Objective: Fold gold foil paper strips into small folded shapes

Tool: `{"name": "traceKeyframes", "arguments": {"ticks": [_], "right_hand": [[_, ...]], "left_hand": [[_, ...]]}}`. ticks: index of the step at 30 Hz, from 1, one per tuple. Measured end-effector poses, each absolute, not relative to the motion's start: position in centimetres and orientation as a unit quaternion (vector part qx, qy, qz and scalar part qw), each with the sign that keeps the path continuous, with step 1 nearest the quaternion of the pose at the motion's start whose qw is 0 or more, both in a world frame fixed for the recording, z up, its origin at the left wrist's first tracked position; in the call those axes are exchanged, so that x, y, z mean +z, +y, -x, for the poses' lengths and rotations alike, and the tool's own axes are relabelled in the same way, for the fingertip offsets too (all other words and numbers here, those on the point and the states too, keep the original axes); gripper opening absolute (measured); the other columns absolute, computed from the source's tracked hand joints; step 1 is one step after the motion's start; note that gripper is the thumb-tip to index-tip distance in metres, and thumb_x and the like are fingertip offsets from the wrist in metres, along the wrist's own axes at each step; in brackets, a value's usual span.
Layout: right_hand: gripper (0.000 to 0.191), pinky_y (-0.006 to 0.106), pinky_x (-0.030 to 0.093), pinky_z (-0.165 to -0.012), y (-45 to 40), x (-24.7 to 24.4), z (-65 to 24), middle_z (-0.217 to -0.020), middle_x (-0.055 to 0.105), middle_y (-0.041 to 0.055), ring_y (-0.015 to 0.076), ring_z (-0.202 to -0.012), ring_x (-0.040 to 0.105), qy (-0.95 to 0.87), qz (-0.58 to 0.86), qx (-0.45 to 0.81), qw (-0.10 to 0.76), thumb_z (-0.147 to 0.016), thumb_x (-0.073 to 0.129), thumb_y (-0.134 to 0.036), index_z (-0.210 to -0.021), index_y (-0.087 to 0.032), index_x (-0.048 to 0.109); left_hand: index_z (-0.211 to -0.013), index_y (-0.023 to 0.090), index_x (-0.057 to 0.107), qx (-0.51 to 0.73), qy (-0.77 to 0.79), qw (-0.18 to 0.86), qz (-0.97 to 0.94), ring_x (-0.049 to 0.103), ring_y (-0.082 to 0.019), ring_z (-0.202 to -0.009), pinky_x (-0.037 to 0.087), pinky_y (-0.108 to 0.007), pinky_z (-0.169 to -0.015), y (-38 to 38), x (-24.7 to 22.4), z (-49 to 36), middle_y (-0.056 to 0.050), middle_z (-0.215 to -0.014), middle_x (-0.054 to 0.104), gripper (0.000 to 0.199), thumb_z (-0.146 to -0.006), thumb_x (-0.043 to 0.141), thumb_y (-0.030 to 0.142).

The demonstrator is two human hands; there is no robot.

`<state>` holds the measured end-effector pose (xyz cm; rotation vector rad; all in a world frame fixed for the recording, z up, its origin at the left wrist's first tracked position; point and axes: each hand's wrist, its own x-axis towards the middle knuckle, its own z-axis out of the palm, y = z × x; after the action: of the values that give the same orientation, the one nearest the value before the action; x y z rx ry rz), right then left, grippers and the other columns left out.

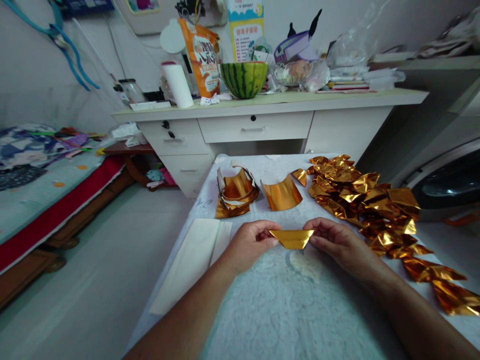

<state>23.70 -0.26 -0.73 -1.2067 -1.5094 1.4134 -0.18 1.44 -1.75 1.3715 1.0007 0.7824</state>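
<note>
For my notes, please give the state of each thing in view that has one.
Left hand: pinching the foil piece
Right hand: pinching its other end
Foil piece: folded, trapezoid-shaped
Separate gold sheet: curled
Gold sheet bundle: curled
Gold foil pile: folded, creased
Watermelon: cut, flat side up
Middle drawer: shut
Orange bag: standing upright
Washing machine door: looks shut

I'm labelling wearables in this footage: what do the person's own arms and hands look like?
The left hand and right hand are ungloved. The left forearm and right forearm are bare as far as they show: no sleeve, watch or bracelet.
</note>
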Motion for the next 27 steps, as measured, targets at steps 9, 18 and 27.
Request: {"name": "traceKeyframes", "arguments": {"ticks": [9,18,27], "right_hand": [[0.037,0.024,0.043,-0.06,-0.13,-0.29,-23.78,-0.076,0.058,-0.0007,0.0122,-0.067,0.054,-0.573,0.456,0.583,0.352,-0.076,0.072,-0.05,-0.086,-0.019,0.055],[0.035,0.021,0.038,-0.058,-0.07,-0.18,-23.98,-0.074,0.054,-0.0029,0.0098,-0.064,0.049,-0.553,0.444,0.616,0.343,-0.075,0.075,-0.046,-0.083,-0.019,0.054],[0.034,0.021,0.038,-0.057,-0.24,-0.16,-24.04,-0.073,0.052,-0.003,0.0104,-0.064,0.048,-0.56,0.447,0.603,0.35,-0.075,0.075,-0.046,-0.083,-0.02,0.054]], "left_hand": [[-0.103,0.015,0.067,0.33,0.417,0.618,-0.579,0.054,-0.012,-0.068,0.037,-0.023,-0.062,1.38,-1.7,0.21,-0.001,-0.077,0.062,0.033,-0.071,0.068,0.023],[-0.102,0.014,0.062,0.339,0.395,0.637,-0.569,0.05,-0.009,-0.065,0.034,-0.022,-0.06,1.28,-1.39,0.04,0.002,-0.073,0.057,0.033,-0.071,0.069,0.023],[-0.1,0.015,0.063,0.328,0.412,0.618,-0.583,0.048,-0.008,-0.062,0.034,-0.021,-0.057,1.15,-1.53,0.08,0.003,-0.073,0.056,0.031,-0.07,0.069,0.019]]}}
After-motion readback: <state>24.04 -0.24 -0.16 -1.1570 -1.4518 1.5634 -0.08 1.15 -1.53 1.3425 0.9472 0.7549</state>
